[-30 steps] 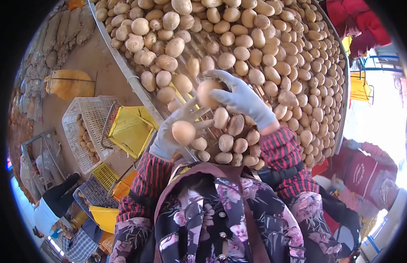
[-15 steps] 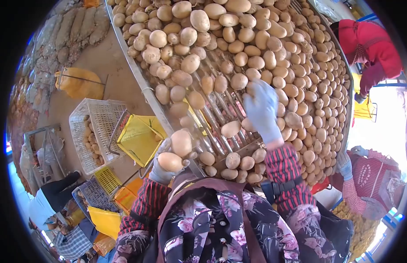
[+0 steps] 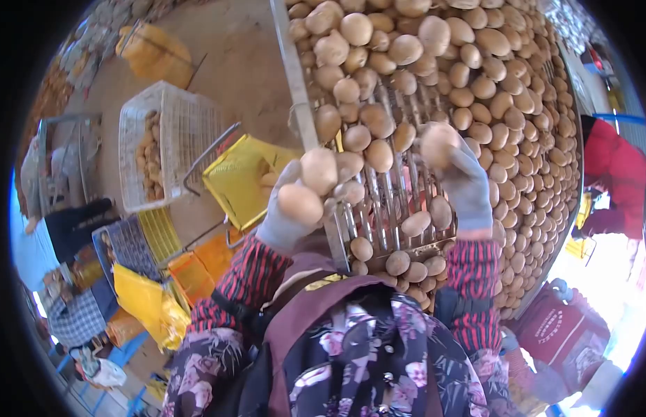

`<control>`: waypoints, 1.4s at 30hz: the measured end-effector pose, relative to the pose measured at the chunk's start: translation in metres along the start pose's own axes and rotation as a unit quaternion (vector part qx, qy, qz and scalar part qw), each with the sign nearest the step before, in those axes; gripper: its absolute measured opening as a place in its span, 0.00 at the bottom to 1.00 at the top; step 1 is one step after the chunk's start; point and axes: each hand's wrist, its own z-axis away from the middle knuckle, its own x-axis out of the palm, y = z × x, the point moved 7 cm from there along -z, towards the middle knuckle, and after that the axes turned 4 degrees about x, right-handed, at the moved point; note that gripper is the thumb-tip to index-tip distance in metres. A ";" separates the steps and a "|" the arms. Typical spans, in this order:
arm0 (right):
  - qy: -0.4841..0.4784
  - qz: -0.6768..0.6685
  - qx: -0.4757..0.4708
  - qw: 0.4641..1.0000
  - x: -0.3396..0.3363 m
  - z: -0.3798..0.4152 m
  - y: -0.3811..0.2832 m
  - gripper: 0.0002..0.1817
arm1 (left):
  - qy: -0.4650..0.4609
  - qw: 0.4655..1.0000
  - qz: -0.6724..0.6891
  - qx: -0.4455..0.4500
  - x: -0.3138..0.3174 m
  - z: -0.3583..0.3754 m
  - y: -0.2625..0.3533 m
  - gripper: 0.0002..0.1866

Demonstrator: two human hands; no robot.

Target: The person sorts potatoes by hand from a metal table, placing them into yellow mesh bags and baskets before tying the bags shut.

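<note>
My left hand (image 3: 280, 228), in a pale glove, is closed round two potatoes, an upper potato (image 3: 318, 171) and a lower potato (image 3: 300, 204), at the metal side rail. In my gloved right hand (image 3: 472, 193) is another potato (image 3: 439, 144), somewhat blurred, above the sorting bed. Beneath and between my hands run shiny metal rollers (image 3: 390, 215) with loose potatoes scattered over them. A dense layer of potatoes (image 3: 518, 132) covers the bed to the right.
The metal rail (image 3: 292, 69) edges the bed on the left. Beyond it are a yellow bag on a frame (image 3: 243, 181) and a white crate (image 3: 139, 191) holding potatoes. People stand around, one in a red top (image 3: 618, 174) at right.
The view has swung, so the bed sits further right. My right hand has risen from among the potatoes and now holds one. My left hand still grips its two potatoes.
</note>
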 end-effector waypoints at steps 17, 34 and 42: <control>-0.077 0.239 -0.026 0.968 0.115 0.051 0.084 0.18 | 0.058 0.943 -0.270 0.187 -0.044 0.081 0.036 0.38; 0.250 0.634 -0.179 0.709 -0.029 0.005 -0.048 0.12 | -0.076 0.307 -0.870 0.379 0.133 -0.142 0.048 0.26; 0.169 0.714 -0.254 0.630 0.057 -0.151 -0.104 0.29 | -0.039 0.144 -0.956 0.251 0.085 -0.252 0.007 0.25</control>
